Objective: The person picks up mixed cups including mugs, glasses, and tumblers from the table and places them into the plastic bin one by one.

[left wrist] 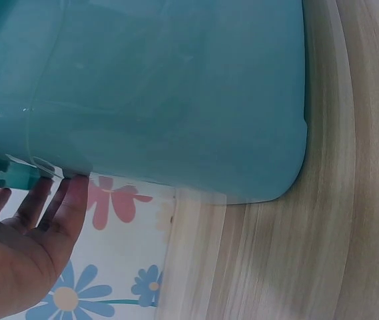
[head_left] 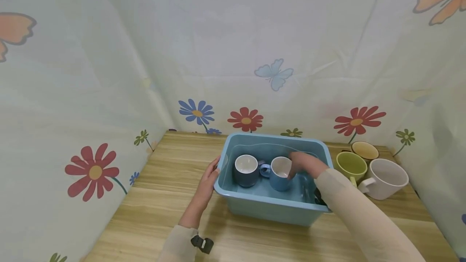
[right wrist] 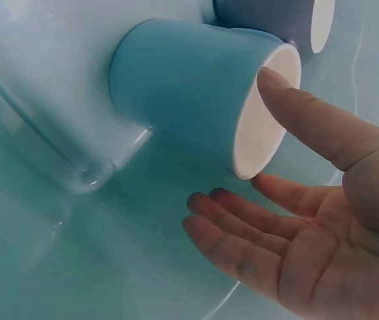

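A light-blue plastic bin (head_left: pixel 271 209) stands on the table. Inside it, a dark grey-blue mug (head_left: pixel 245 179) with a white interior is on the left, and a blue mug (head_left: pixel 278 182) stands upright in the middle, its handle to the left. My right hand (head_left: pixel 307 163) reaches into the bin at the blue mug. In the right wrist view its thumb overlaps the mug's rim, while the other fingers (right wrist: pixel 232 257) lie loosely extended outside, mostly apart from the mug. At the bin's left side, my left hand (head_left: pixel 208 183) touches the wall near the rim with extended fingers (left wrist: pixel 72 207).
Right of the bin are a green mug (head_left: pixel 351 165), a white mug (head_left: pixel 386 179) and a yellowish mug with a dark rim (head_left: pixel 365 150). A black object (head_left: pixel 319 197) shows partly beside my right forearm. A flowered curtain (head_left: pixel 236 72) surrounds the wooden table (head_left: pixel 174 165).
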The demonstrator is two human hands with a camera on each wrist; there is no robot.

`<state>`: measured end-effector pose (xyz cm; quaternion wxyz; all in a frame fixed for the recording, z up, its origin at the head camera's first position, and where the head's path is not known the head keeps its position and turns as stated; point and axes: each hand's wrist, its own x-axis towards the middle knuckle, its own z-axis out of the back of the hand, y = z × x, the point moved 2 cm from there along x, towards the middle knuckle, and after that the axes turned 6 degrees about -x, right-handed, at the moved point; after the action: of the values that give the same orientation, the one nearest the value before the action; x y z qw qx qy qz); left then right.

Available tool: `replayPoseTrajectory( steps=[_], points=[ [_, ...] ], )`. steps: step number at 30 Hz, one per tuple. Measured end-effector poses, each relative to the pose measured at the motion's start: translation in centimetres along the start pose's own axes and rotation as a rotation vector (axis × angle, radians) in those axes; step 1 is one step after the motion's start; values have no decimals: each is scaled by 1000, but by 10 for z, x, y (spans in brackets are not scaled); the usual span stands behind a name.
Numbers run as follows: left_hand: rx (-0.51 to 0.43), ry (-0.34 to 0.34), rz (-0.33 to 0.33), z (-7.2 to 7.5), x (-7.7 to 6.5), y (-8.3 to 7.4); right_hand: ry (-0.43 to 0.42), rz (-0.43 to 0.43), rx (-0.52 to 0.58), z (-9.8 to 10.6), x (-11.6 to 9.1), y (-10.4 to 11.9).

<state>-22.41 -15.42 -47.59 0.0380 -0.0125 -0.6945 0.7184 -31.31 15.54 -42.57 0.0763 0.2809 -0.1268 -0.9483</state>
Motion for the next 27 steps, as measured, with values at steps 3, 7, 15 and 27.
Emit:
replayPoseTrajectory(
  steps=[3,7,15,27],
  points=[
    [1,1,0,0,0,1,-8,6,-18,2,-4,1],
    [14,-4,4,1,0,1,-40,3,-18,7,-9,2],
    [17,-9,0,2,1,2,-78,34,2,16,-22,8],
    [16,28,-4,2,1,-2,-143,115,-64,30,-37,13]
  ],
)
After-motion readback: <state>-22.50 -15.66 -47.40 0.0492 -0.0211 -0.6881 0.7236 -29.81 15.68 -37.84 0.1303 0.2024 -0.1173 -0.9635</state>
